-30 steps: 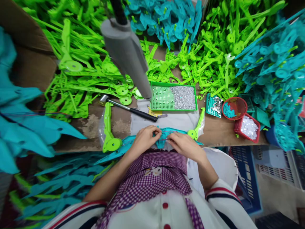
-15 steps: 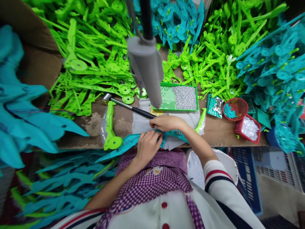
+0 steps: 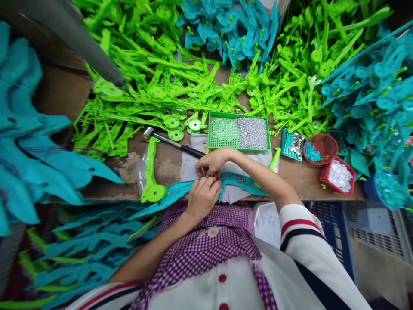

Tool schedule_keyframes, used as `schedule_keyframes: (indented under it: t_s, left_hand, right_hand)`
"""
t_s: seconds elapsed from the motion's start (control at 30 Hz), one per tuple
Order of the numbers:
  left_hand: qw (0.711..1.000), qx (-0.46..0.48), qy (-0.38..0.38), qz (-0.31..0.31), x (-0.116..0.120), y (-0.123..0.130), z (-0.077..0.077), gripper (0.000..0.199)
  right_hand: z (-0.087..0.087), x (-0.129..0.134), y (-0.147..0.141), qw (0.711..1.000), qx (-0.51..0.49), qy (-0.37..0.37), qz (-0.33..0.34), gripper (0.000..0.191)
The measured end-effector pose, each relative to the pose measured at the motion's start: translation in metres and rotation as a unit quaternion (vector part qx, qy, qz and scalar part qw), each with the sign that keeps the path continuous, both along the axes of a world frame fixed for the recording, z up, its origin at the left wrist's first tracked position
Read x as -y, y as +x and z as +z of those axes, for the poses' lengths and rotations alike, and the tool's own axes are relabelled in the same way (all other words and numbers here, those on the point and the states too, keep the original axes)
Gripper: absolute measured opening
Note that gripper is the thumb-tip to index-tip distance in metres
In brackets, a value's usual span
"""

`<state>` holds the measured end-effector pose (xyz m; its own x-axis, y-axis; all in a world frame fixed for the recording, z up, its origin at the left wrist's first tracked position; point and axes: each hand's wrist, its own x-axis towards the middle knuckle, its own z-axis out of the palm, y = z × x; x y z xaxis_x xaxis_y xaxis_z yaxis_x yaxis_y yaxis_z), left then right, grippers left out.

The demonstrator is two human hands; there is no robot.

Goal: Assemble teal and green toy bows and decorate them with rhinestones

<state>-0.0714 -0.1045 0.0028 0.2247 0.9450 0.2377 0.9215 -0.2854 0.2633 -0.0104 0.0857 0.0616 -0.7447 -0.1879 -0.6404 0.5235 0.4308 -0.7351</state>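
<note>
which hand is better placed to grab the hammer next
Likely the right: the right hand is beside the end of the hammer's handle, while the left hand is farther off, its fingers on the turquoise part.

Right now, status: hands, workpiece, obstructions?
Left grip on teal part; right grip at its middle, hold unclear. Part lies along table edge. Hammer may crowd right grip.

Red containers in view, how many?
2: round red container holding teal pieces, right of the green tray; squarish red container holding white pieces, just below and right of the first. Others may be hidden by piles.
</note>
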Motion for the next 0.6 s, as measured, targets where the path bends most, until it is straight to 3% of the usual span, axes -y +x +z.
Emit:
schedule_keyframes:
  t_s: [0.17,0.27,0.47,0.53,0.6]
  left_hand:
    - [0.998,-0.008,-0.002,-0.065,-0.005,-0.004,-0.002,0.024]
    - [0.995,-0.002,-0.029,-0.094,-0.009,-0.008,-0.004,0.025]
    - [0.991,0.012,-0.05,-0.121,-0.017,-0.016,0.0,0.022]
    - [0.993,0.01,-0.052,-0.103,-0.019,-0.015,0.005,0.021]
    - [0.995,0.022,-0.073,-0.072,-0.022,-0.013,0.012,0.019]
  right_hand:
    - [-0.007,-0.003,-0.006,0.998,-0.035,0.01,0.059,0.027]
    - [-0.005,-0.003,-0.007,0.998,-0.027,0.0,0.057,0.023]
    - [-0.009,-0.005,-0.002,0.986,-0.104,0.118,0.056,0.015]
    - [-0.008,-0.006,0.007,0.984,-0.135,0.112,0.033,0.016]
    - [-0.001,-0.005,0.022,0.979,-0.169,0.11,-0.033,0.024]
